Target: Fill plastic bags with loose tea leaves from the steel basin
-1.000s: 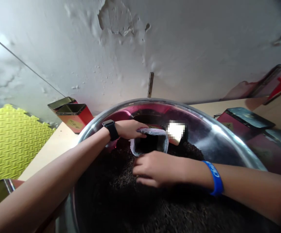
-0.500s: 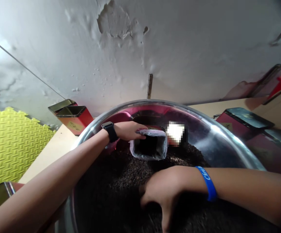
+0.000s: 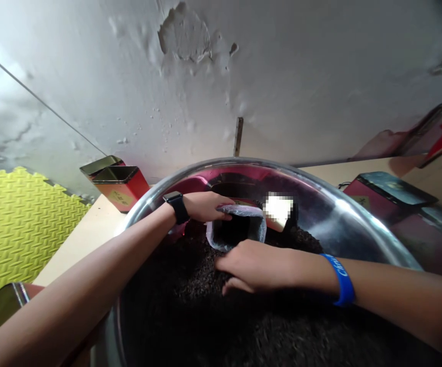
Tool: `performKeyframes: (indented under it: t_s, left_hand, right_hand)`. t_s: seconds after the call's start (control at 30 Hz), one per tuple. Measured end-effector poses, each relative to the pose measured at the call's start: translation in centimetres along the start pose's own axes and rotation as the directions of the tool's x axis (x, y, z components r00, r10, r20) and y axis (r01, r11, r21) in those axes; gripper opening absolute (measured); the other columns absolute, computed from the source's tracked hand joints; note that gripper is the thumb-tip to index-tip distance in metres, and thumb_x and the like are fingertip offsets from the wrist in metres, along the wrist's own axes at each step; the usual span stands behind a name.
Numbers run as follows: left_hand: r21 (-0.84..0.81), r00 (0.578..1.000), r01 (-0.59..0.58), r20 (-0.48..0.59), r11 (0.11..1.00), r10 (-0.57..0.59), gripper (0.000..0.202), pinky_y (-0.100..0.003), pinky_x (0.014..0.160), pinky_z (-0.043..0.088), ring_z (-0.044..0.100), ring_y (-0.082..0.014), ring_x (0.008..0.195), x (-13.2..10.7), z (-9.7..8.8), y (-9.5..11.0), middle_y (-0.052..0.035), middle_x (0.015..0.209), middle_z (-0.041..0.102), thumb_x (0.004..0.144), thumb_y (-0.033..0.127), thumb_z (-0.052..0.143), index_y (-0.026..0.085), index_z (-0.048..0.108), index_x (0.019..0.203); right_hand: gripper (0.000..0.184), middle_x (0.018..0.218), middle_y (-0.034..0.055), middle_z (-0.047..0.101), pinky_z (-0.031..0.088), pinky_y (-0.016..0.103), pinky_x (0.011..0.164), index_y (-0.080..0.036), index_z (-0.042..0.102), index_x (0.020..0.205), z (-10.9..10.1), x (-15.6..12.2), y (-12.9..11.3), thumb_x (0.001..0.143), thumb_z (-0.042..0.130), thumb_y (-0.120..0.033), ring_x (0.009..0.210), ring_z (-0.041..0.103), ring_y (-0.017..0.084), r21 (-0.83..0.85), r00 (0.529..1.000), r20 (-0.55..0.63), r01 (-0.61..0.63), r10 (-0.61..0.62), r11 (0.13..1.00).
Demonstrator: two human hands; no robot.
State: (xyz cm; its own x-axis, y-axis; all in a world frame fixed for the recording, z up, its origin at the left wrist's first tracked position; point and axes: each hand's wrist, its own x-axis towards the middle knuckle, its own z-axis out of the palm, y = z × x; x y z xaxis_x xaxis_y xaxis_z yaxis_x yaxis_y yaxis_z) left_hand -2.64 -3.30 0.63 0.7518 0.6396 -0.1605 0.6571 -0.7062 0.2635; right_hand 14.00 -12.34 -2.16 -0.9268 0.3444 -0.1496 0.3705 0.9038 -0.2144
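A wide steel basin point(image 3: 358, 214) holds a heap of dark loose tea leaves point(image 3: 205, 316). A tin lined with a clear plastic bag point(image 3: 238, 229) lies on the heap, mouth toward me. My left hand point(image 3: 205, 205), a black watch on its wrist, grips the bag's rim at the upper left. My right hand point(image 3: 251, 265), a blue band on its wrist, is cupped palm down on the leaves just below the bag's mouth, fingers bent over leaves.
Two open red tins point(image 3: 117, 183) stand at the back left on a pale table point(image 3: 83, 234). A dark-lidded red box point(image 3: 389, 191) lies at the right. Yellow foam matting point(image 3: 18, 219) covers the floor at the left. A peeling wall rises behind.
My right hand dipped down into the leaves toward me, then came back up to the bag's mouth. My left hand kept its hold on the rim.
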Motion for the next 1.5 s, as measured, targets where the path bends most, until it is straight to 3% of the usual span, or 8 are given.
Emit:
performKeyframes:
  t_s: [0.13, 0.27, 0.43, 0.6, 0.73, 0.9, 1.17, 1.5]
  left_hand:
    - [0.001, 0.999, -0.038, 0.002, 0.999, 0.038, 0.047, -0.027, 0.087, 0.035, 0.05, -0.0171, 0.101, 0.1, 0.0, -0.1, -0.0029, 0.121, 0.052, 0.081, 0.044, 0.044, 0.027, 0.042, 0.125]
    - [-0.016, 0.997, -0.068, 0.023, 0.998, 0.069, 0.041, -0.026, 0.086, 0.035, 0.052, -0.016, 0.097, 0.1, -0.1, 0.1, -0.0011, 0.116, 0.056, 0.082, 0.04, 0.043, 0.028, 0.045, 0.122]
    - [-0.009, 0.998, -0.056, 0.018, 0.998, 0.056, 0.048, -0.028, 0.086, 0.036, 0.052, -0.0172, 0.098, -0.1, -0.1, 0.1, -0.0035, 0.116, 0.055, 0.08, 0.045, 0.045, 0.026, 0.042, 0.124]
    - [0.005, 1.0, 0.015, 0.003, 1.0, -0.015, 0.056, -0.029, 0.086, 0.036, 0.05, -0.0193, 0.102, -0.1, 0.1, -0.1, -0.0047, 0.122, 0.051, 0.078, 0.049, 0.047, 0.025, 0.039, 0.127]
    - [-0.004, 1.0, -0.003, 0.004, 1.0, 0.003, 0.053, -0.027, 0.085, 0.036, 0.051, -0.0179, 0.1, -0.1, 0.1, 0.0, -0.0026, 0.121, 0.052, 0.077, 0.047, 0.048, 0.027, 0.041, 0.125]
    - [-0.014, 1.0, -0.007, 0.025, 1.0, 0.008, 0.051, -0.026, 0.084, 0.036, 0.052, -0.0173, 0.098, -0.1, 0.0, 0.0, -0.0023, 0.118, 0.054, 0.078, 0.046, 0.048, 0.027, 0.042, 0.125]
    - [-0.005, 1.0, 0.008, 0.018, 1.0, -0.008, 0.051, -0.026, 0.081, 0.037, 0.052, -0.0172, 0.099, -0.1, -0.2, 0.1, -0.0011, 0.12, 0.052, 0.077, 0.046, 0.048, 0.028, 0.041, 0.125]
    - [-0.016, 1.0, -0.008, 0.007, 1.0, 0.008, 0.047, -0.027, 0.086, 0.035, 0.051, -0.0175, 0.099, 0.0, 0.0, -0.4, -0.0017, 0.12, 0.053, 0.081, 0.045, 0.043, 0.028, 0.042, 0.125]
  right_hand:
    - [0.025, 0.08, 0.0059, 0.062, 0.037, 0.028, 0.056, -0.015, 0.052, 0.092, 0.2, 0.3, 1.4, 0.081, 0.045, -0.037, 0.071, 0.058, 0.019, -0.126, 0.956, -0.249, -0.188, 0.152, 0.974]
    - [0.02, 0.081, 0.0082, 0.06, 0.039, 0.03, 0.058, -0.013, 0.053, 0.092, 1.7, 0.7, 3.5, 0.084, 0.035, -0.019, 0.069, 0.057, 0.018, -0.242, 0.9, -0.313, -0.385, 0.304, 0.891]
    - [0.023, 0.091, 0.0102, 0.058, 0.041, 0.033, 0.069, -0.014, 0.054, 0.093, 2.1, 1.1, 3.1, 0.084, 0.033, -0.017, 0.081, 0.054, 0.019, -0.278, 0.925, -0.305, -0.314, 0.226, 0.908]
    - [0.02, 0.085, 0.0077, 0.057, 0.042, 0.031, 0.07, -0.014, 0.056, 0.085, 1.7, 0.9, 0.0, 0.081, 0.041, -0.026, 0.08, 0.053, 0.017, -0.161, 0.987, -0.16, -0.007, -0.019, 0.987]
    - [0.042, 0.1, 0.0099, 0.056, 0.042, 0.03, 0.072, -0.014, 0.054, 0.105, 2.9, 0.5, -0.7, 0.08, 0.042, -0.046, 0.091, 0.052, 0.02, 0.028, 0.99, 0.015, 0.139, -0.139, 0.99]
    - [0.077, 0.112, 0.014, 0.052, 0.042, 0.033, 0.069, -0.013, 0.046, 0.12, 3.1, 0.3, -0.3, 0.063, 0.051, -0.064, 0.094, 0.052, 0.026, 0.144, 0.964, 0.242, 0.08, -0.113, 0.986]
    - [0.061, 0.08, 0.0098, 0.064, 0.035, 0.024, 0.045, -0.01, 0.059, 0.105, 2.1, 0.8, -0.9, 0.065, 0.055, -0.056, 0.058, 0.053, 0.016, 0.157, 0.807, 0.573, 0.062, -0.142, 0.986]
    - [0.055, 0.074, 0.0124, 0.065, 0.026, 0.025, 0.041, -0.008, 0.066, 0.092, 2.0, 0.7, -1.6, 0.077, 0.042, -0.055, 0.053, 0.052, 0.015, 0.01, 0.809, 0.587, 0.044, -0.041, 0.999]
